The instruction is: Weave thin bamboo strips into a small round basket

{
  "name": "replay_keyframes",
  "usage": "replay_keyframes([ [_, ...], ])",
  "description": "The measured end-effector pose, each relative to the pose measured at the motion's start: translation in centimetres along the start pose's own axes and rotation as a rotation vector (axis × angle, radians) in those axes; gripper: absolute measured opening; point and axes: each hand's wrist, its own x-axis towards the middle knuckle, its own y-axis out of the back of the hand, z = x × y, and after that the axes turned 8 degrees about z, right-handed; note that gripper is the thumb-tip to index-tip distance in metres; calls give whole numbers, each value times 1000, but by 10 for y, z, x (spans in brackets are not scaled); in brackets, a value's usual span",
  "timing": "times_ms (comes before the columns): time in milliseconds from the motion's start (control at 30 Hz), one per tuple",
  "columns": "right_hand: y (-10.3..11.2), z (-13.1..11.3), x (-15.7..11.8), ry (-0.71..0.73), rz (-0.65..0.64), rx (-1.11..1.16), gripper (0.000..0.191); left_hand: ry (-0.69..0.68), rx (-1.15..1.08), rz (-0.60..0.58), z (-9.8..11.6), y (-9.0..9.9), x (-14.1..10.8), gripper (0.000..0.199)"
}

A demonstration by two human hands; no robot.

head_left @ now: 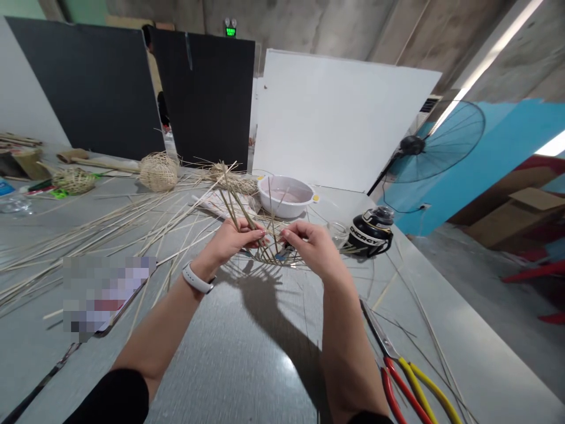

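Observation:
Both hands meet over a loose weave of thin bamboo strips (263,252) just above the table. My left hand (233,238), with a white watch on its wrist, is closed round several upright strips that lean up and to the left. A short way to the right, my right hand (309,242) has its thumb and fingers pinched together at the weave's right side. What exactly lies in that pinch is too small to make out. A small blue and dark clip (282,254) sits on the weave between the hands.
Scissors (391,353) with red and yellow handles lie at right. Behind stand a white basin (286,200), a glass jar (338,233) and a black bottle (369,231). Loose strips (128,227), a woven ball (158,172) and a phone (128,288) lie left. A fan (435,143) stands beyond.

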Motion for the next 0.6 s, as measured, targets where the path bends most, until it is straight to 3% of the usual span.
replay_keyframes([
  [100, -1, -4, -1, -19, 17, -66, 27, -7, -13, -47, -1, 0, -1, 30],
  [200, -3, -5, -1, 26, -57, -88, 21, -10, -26, -72, -1, -1, -2, 29],
  [333, -5, -5, -1, 24, -34, -143, 21, 36, -65, -34, 2, -3, -2, 26],
  [500, -7, -6, -2, 180, 35, -172, 18, 102, -74, 13, 6, -1, -1, 22],
  [600, -6, -5, -1, 215, -18, -167, 18, 97, -62, -16, 6, 0, -1, 22],
])
